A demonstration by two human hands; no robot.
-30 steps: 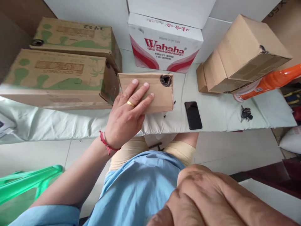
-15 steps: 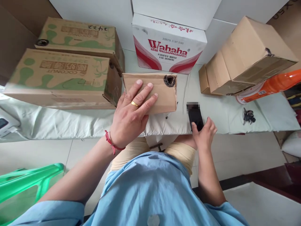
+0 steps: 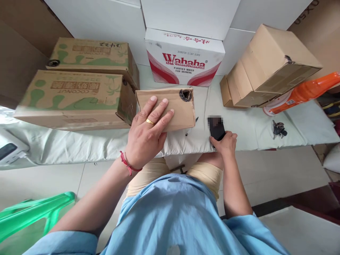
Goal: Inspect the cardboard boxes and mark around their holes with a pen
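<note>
My left hand (image 3: 147, 136) lies flat, fingers spread, on top of a small brown cardboard box (image 3: 180, 108) with a torn round hole at its far right corner. The box rests on a surface draped in a pale cloth (image 3: 92, 141). My right hand (image 3: 224, 143) is curled around the near end of a black phone (image 3: 216, 128) lying on the cloth to the right of the box. A gold ring is on my left hand and a red cord is around that wrist.
Two green-printed coconut cartons (image 3: 77, 99) are stacked left of the small box. A white and red Wahaha carton (image 3: 184, 58) stands behind it. Brown boxes (image 3: 268, 67) and an orange bottle (image 3: 300, 94) lie at the right, with keys (image 3: 278, 128) nearby. A green plastic stool (image 3: 32, 212) is lower left.
My right hand came down from close to the camera, reached the phone and closed on its near end. My left hand stayed flat on the small box.
</note>
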